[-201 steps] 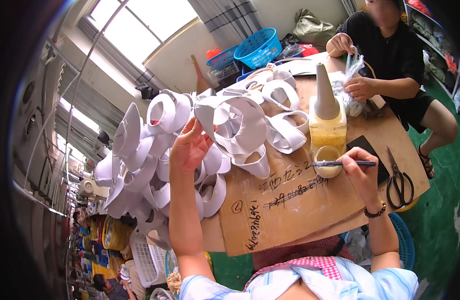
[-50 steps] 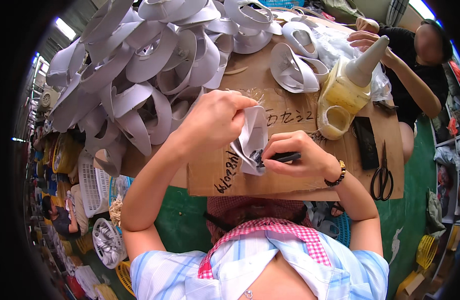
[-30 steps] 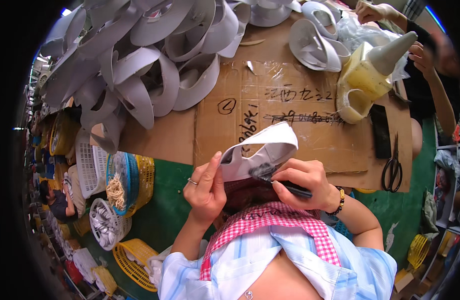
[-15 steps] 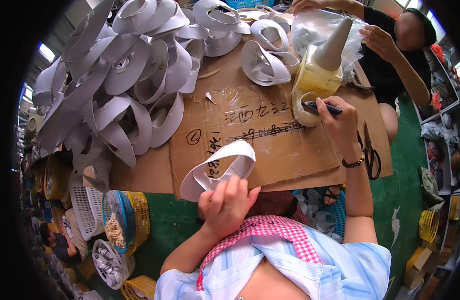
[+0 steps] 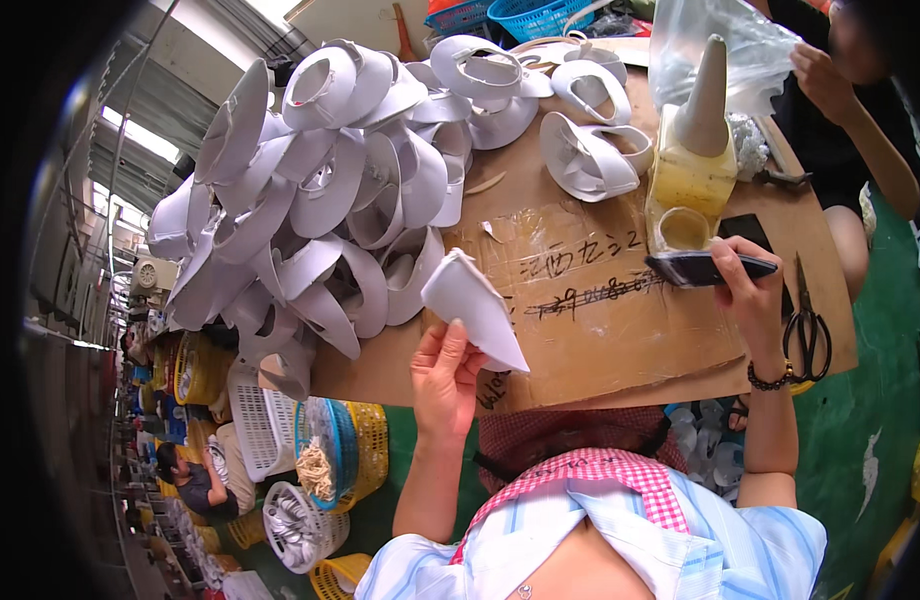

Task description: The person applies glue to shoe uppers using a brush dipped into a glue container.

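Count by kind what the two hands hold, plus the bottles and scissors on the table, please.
White piece, in left hand: 1
Dark tool, in right hand: 1
Bottle: 1
Scissors: 1
Total: 4

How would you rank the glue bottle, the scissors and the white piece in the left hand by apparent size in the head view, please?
1. Glue bottle, largest.
2. White piece in the left hand; held nearer the camera, so unsure.
3. Scissors, smallest.
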Available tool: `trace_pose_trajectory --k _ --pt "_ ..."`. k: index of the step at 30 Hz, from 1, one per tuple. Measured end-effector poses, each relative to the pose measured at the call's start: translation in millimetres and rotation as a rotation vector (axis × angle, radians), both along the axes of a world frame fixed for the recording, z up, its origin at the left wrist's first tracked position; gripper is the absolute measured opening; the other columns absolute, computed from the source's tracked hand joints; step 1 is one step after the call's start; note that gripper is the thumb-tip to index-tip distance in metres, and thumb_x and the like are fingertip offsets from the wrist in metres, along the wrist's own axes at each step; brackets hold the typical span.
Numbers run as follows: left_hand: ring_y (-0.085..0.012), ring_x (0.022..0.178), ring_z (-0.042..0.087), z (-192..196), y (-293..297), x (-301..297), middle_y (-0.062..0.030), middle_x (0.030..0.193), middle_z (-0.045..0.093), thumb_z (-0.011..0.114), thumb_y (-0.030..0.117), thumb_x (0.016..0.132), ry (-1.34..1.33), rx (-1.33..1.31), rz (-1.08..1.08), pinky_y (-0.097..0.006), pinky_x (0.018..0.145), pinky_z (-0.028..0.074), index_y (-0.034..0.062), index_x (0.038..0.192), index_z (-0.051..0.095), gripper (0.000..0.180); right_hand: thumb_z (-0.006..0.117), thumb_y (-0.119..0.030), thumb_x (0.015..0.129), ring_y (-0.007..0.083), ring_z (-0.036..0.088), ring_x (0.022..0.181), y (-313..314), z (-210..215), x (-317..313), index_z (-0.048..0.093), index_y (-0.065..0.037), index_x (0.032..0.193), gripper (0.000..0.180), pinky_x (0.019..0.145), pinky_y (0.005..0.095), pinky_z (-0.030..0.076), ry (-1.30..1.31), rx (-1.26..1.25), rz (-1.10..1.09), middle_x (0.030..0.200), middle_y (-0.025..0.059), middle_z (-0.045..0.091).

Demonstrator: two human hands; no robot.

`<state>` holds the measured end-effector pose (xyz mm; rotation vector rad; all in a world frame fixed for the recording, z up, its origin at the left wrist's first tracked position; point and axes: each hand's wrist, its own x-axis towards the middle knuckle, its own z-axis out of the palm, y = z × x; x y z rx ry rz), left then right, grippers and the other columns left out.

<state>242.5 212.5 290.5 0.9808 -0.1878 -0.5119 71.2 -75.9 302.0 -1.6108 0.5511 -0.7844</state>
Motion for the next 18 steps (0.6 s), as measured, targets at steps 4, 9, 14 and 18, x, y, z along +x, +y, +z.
trace_pose_trajectory --k 4,9,14,18 --pt "-0.0101 0.09 0.065 6.8 9.6 2.9 -0.0008 0.099 0.068 0.061 0.013 0.094 0.115 -0.087 0.118 -0.025 0.074 0.056 0.0092 0.106 0.063 0.014 0.062 -0.018 0.094 0.0017 0.051 0.053 43.8 14.1 28.6 0.069 0.0 0.094 0.019 0.045 0.0166 0.035 -0.147 0.132 0.112 0.069 -0.0022 0.061" --pt "-0.0101 0.092 0.064 -30.9 40.2 -2.9 -0.0025 0.104 0.067 0.06 0.014 0.095 0.105 -0.091 0.174 -0.024 0.076 0.055 0.0098 0.108 0.061 0.014 0.065 -0.009 0.09 0.007 0.055 0.057 102.6 14.5 71.0 0.067 0.002 0.099 0.014 0.05 0.0218 0.041 -0.337 0.043 0.457 0.078 0.0063 0.065" --pt "-0.0108 0.093 0.064 -23.3 36.5 -13.1 -0.0042 0.105 0.067 0.058 0.013 0.096 0.048 -0.079 0.218 -0.025 0.079 0.055 0.0084 0.11 0.059 0.015 0.067 -0.004 0.085 0.0218 0.062 0.064 142.0 17.0 93.5 0.066 0.001 0.094 0.011 0.057 0.0307 0.048 -0.4 -0.319 0.47 0.076 0.0125 0.063" --pt "-0.0118 0.092 0.064 -42.4 56.5 -8.6 -0.0044 0.103 0.068 0.06 0.012 0.095 0.055 -0.083 0.265 -0.026 0.08 0.055 0.008 0.109 0.061 0.015 0.067 -0.002 0.084 0.0229 0.063 0.065 130.5 -18.3 81.7 0.065 0.001 0.091 0.007 0.058 0.0326 0.049 -0.169 -0.4 0.398 0.077 0.0126 0.064"
